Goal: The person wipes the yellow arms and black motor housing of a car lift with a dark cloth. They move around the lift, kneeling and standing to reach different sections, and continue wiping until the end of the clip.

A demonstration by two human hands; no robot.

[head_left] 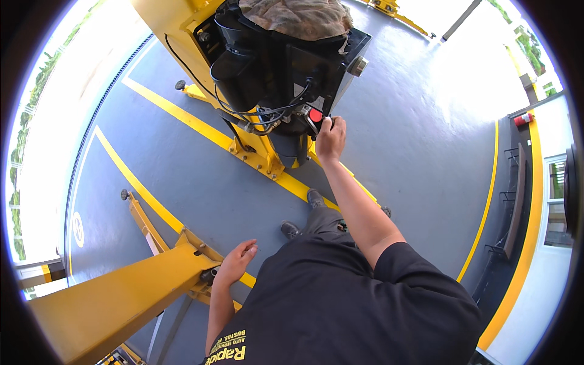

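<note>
My right hand [331,139] reaches forward to the lower right side of a black hydraulic power unit [252,73], mounted on a yellow lift post [176,33]. Its fingers are curled closed beside a round red part [315,115] on the unit; what they grip is hidden. Black hoses [258,113] and metal fittings [263,128] sit just left of the fingers. Low at my left side, my left hand [236,264] hangs in the air with its fingers loosely stretched out. It holds nothing and is nearest to a second yellow post [121,292].
A crumpled brown cloth [298,17] lies on top of the power unit. Yellow lift arms [146,222] with round pads stretch low over the grey floor [420,152], which has yellow lines. A wall bench [516,201] and a red cylinder [523,119] are at the right.
</note>
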